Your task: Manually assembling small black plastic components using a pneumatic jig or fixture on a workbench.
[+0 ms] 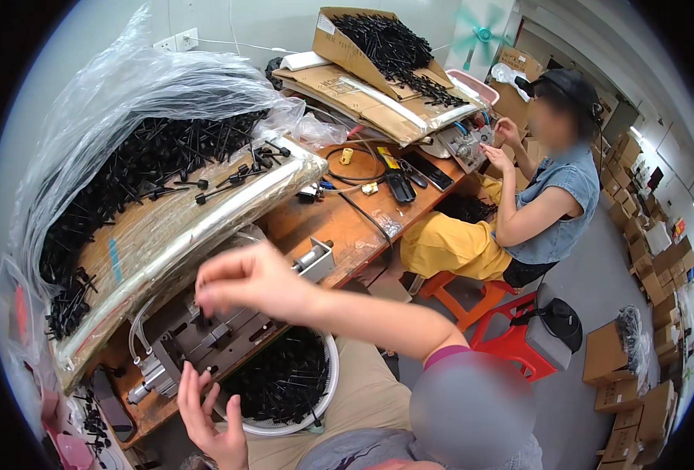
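Note:
My right hand (254,288) is raised over a metal bench fixture (218,337), its fingers curled in toward the thumb. Slight blur hides what, if anything, they pinch. A small dark part shows just below the fingertips. My left hand (210,419), fingers apart and holding nothing, is by the near edge of the fixture, close to its pneumatic cylinder (153,377). Below the fixture, by my lap, is a round white basket (333,372) full of black plastic pieces with thin stems (280,376).
A plastic-lined tray (198,227) heaped with black pieces stands on the wooden table (284,223). Further along lie a yellow-black tool (398,182) and a phone (429,170). A co-worker (546,188) sits at another fixture (466,145), below an open carton (347,59). Red stool (511,337) behind.

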The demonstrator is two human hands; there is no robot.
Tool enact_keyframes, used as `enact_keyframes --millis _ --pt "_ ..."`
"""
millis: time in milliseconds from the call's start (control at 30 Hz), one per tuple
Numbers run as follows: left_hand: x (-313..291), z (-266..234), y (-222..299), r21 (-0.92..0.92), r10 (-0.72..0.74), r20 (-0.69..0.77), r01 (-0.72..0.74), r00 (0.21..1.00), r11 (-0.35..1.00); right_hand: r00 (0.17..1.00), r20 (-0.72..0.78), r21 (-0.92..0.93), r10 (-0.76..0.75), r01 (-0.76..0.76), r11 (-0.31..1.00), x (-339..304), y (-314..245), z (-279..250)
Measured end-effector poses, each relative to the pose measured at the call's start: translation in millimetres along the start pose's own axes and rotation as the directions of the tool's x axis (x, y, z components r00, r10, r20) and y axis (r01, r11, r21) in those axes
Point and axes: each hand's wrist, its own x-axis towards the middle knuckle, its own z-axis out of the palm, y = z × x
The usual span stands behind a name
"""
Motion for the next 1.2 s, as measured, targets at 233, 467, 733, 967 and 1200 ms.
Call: enact_keyframes --millis 233,467,733,967,1200 --pt "0.9 -10.4 -3.1 0.161 0.232 0.179 -0.261 0.956 0.952 0.965 0.139 0.301 0.223 -0.256 0.919 -52.4 49.8 23.1" --pt "-6.0 -17.7 -6.0 0.131 0.120 0.169 -0.143 0.978 0.981 0.984 -0.110 0.237 0.142 -0.113 0.965 -65.4 62.5 31.4" --pt "-10.7 -16.6 3.1 0.051 0.105 0.304 -0.127 0.947 0.991 0.989 -0.080 0.351 0.125 -0.089 0.932 -79.2 67.0 32.8" --pt "-17.5 -11.0 19.6 0.031 0.155 0.399 -0.182 0.904 0.983 0.994 -0.042 0.393 0.105 -0.080 0.916 -95.9 55.9 40.1" --pt "-32.8 -11.5 15.2 0.056 0.213 0.450 -0.265 0.867 0.962 0.989 -0.146 0.405 0.035 0.027 0.914 -107.2 59.5 45.6"
